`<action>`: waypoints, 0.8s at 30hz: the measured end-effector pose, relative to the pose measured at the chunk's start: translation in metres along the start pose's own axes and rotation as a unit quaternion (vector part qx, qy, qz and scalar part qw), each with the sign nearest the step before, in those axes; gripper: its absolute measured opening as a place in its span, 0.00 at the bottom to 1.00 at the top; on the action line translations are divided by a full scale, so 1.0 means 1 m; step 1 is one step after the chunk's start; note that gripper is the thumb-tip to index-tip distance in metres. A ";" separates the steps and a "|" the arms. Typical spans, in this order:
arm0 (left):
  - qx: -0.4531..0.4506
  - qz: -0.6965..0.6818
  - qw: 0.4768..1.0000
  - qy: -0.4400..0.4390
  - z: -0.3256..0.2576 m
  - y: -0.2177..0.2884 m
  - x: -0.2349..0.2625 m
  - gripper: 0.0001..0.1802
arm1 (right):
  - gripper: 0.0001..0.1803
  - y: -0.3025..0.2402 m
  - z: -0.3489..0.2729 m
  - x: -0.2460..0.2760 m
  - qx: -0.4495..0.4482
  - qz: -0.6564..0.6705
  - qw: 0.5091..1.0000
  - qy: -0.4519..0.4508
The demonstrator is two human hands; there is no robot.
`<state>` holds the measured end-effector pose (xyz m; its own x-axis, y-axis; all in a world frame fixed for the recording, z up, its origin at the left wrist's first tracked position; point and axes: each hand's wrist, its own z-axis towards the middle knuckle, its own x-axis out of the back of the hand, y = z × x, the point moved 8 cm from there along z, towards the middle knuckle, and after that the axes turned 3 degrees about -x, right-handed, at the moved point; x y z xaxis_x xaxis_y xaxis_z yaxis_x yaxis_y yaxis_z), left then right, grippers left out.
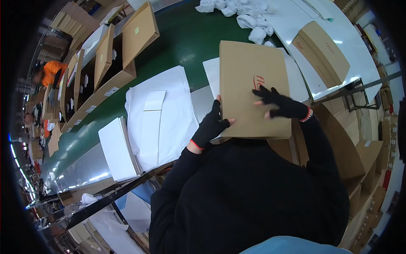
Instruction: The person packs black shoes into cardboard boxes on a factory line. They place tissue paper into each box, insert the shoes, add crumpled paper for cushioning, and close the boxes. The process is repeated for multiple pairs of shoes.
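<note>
A closed brown cardboard box (241, 76) with red print on its lid lies in front of me at the near edge of the work table. My left hand (212, 125), in a black fingerless glove, grips its near left corner, thumb on the lid and fingers along the side. Over the right part of the lid is my right hand (285, 103), gloved the same way, with fingers spread and slightly blurred. Whether it presses on the lid I cannot tell. White sheets (292, 72) stick out from beneath the box on both sides.
Left of the box lie a stack of white paper (177, 97) and a smaller white stack (116, 148). Open cartons (112, 80) stand on the green belt (186, 36). Crumpled white paper (253, 25) lies far off; another brown box (321, 53) rests right. A person in orange (53, 72) is far left.
</note>
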<state>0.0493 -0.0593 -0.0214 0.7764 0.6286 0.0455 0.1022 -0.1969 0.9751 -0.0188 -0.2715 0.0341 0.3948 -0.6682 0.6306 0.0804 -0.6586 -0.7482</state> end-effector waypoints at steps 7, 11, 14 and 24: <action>-0.013 -0.045 0.998 -0.046 -0.002 -0.029 0.019 0.52 | 0.19 0.160 -0.105 -0.016 -0.340 -0.012 0.859 0.383; 0.045 -0.065 0.989 -0.122 0.002 0.005 0.023 0.49 | 0.24 0.188 -0.100 -0.132 -0.229 0.236 0.897 0.296; 0.061 -0.057 0.987 -0.135 0.005 -0.009 0.035 0.47 | 0.25 0.117 -0.089 -0.109 -0.182 0.165 0.907 0.341; -0.093 -0.135 0.977 -0.138 0.117 0.108 -0.070 0.48 | 0.26 0.170 -0.185 0.079 0.094 0.677 0.606 0.407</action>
<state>0.0787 -0.2122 0.0551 0.8775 0.4062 -0.2550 0.2328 0.1040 0.9669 -0.1432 -0.5003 -0.0052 -0.3598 -0.5527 -0.7517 0.3201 0.6837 -0.6559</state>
